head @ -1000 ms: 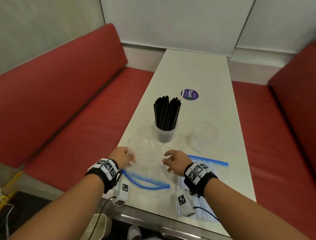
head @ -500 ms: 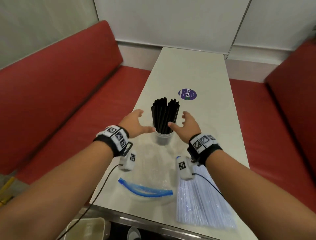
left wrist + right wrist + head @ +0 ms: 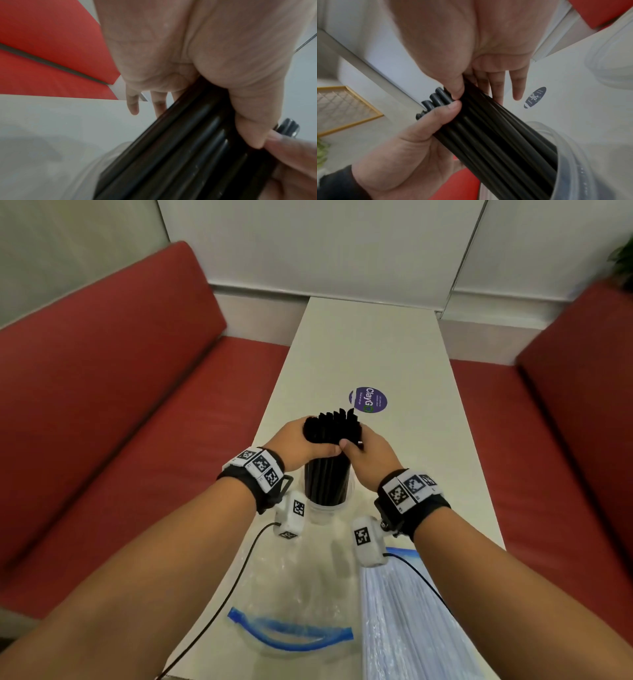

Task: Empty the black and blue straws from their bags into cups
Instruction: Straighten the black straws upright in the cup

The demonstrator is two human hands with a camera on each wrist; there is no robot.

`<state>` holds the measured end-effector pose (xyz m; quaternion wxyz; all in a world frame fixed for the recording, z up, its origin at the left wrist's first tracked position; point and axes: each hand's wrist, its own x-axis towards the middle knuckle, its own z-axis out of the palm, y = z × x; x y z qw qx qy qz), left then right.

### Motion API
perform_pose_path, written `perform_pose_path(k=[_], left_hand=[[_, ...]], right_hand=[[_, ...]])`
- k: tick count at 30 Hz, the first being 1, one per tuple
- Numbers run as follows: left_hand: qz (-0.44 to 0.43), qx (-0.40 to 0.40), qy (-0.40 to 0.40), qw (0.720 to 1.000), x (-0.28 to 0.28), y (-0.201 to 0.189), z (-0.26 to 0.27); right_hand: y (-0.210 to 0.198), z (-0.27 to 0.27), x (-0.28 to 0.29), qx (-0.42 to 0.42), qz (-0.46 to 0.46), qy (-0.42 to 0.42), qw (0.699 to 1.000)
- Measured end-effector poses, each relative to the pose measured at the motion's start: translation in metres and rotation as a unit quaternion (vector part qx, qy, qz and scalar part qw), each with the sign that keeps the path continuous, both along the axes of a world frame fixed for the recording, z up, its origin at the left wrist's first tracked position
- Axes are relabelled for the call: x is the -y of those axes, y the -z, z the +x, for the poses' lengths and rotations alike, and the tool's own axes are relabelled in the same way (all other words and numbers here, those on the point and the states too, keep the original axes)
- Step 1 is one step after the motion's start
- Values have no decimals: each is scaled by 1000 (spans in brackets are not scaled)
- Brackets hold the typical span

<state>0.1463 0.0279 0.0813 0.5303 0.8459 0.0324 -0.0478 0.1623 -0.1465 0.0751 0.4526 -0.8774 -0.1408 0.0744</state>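
Observation:
A bundle of black straws [image 3: 332, 428] stands in a clear cup [image 3: 327, 508] on the white table [image 3: 370, 344]. My left hand [image 3: 308, 440] grips the bundle's upper part from the left, thumb across the front. My right hand [image 3: 356, 446] grips it from the right, and the two thumbs meet on the black straws [image 3: 180, 155]. The right wrist view shows the black straws [image 3: 488, 128] running down into the clear cup [image 3: 573, 162]. A second, empty clear cup [image 3: 611, 60] stands to the right. A bag of blue straws [image 3: 411, 628] lies near the front edge.
An empty clear zip bag [image 3: 291, 611] with a blue seal lies flat at the front of the table. A purple round sticker [image 3: 368, 399] is stuck behind the cup. Red bench seats [image 3: 120, 422] run along both sides of the narrow table.
Both hands left the bags at the table's front, rose toward the cup and closed round the top of the black straws, pressing the fanned bundle together.

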Motion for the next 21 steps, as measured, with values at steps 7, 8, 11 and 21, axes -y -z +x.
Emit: perform_pose_path(k=[7, 8, 11, 21], left_hand=[[-15, -39, 21, 999, -9, 17, -15], [-17, -36, 18, 999, -9, 18, -16], [-23, -27, -2, 999, -7, 21, -19], [-22, -8, 14, 1000, -2, 18, -22]], right_hand=[[12, -5, 11, -86, -14, -28, 996], [13, -5, 12, -94, -8, -25, 995], [13, -7, 11, -99, -8, -42, 994], [19, -17, 1, -52, 36, 4, 998]])
